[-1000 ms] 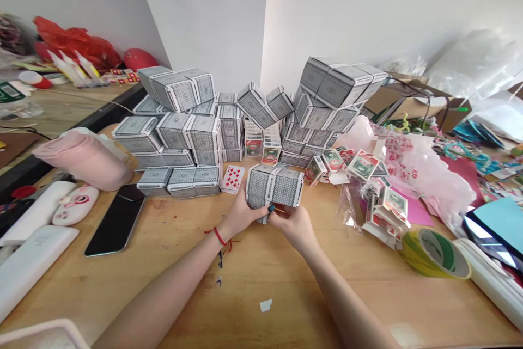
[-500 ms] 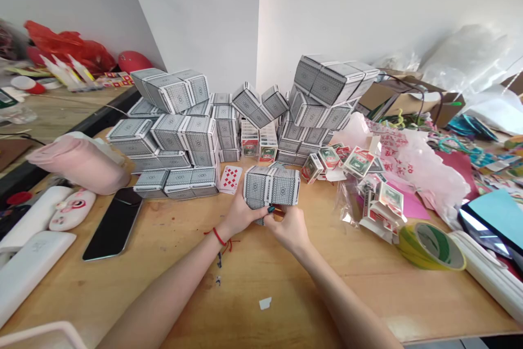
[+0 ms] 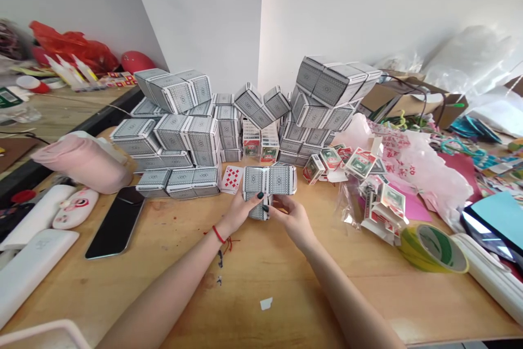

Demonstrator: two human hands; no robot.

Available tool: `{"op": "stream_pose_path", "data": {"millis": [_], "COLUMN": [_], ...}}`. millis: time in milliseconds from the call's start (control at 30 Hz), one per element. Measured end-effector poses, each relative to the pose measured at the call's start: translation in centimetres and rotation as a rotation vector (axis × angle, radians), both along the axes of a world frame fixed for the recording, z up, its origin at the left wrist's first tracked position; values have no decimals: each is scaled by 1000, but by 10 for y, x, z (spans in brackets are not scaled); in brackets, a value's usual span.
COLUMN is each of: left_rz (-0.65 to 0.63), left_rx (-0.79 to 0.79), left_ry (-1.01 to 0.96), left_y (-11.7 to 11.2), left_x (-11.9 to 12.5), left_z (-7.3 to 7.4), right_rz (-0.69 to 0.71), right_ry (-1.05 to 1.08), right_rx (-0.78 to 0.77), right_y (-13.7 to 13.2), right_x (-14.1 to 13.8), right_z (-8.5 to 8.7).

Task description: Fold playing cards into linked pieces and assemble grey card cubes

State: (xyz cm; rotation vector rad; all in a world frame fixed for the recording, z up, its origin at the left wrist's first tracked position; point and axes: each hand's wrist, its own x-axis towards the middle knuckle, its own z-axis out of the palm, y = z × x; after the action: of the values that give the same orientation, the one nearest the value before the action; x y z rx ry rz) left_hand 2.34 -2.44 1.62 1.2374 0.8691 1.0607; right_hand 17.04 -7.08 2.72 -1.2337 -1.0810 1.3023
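A block of grey-patterned card cubes (image 3: 272,181) is held just above the wooden table (image 3: 253,278) at the middle. My left hand (image 3: 241,212) grips its lower left part, thumb on the front face. My right hand (image 3: 291,218) is closed under its right side, fingers pinched at the bottom edge. A red-diamond playing card (image 3: 232,179) lies flat just left of the block. Behind stand stacks of similar card cubes on the left (image 3: 175,131) and on the right (image 3: 327,104).
A black phone (image 3: 116,221), pink cloth roll (image 3: 81,161) and white cases (image 3: 35,262) lie left. Right are small card packs (image 3: 355,164), a plastic bag (image 3: 420,169), tape rolls (image 3: 435,251) and coloured paper (image 3: 498,218). A paper scrap (image 3: 266,303) lies near me.
The block has been turned so its flat patterned faces point toward me, and it sits slightly lower. My left thumb has shifted up onto its front face; my right fingers moved beneath it.
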Motion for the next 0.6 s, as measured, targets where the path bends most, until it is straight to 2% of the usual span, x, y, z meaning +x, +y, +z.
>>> {"op": "stream_pose_path", "data": {"millis": [167, 333, 500, 600], "left_rz": [-42, -27, 1, 0], "left_rx": [-15, -2, -118, -164], "left_ry": [6, 29, -45, -92], "left_y": [-1, -1, -1, -1], "left_x": [4, 3, -2, -2], "left_z": [7, 11, 2, -1], "right_rz": [-42, 57, -187, -176], "right_ry": [74, 303, 382, 347], "right_rx": [-26, -17, 29, 16], "right_y": [2, 4, 8, 10], "right_x": [0, 1, 8, 11], "right_z": [-4, -3, -1, -3]}}
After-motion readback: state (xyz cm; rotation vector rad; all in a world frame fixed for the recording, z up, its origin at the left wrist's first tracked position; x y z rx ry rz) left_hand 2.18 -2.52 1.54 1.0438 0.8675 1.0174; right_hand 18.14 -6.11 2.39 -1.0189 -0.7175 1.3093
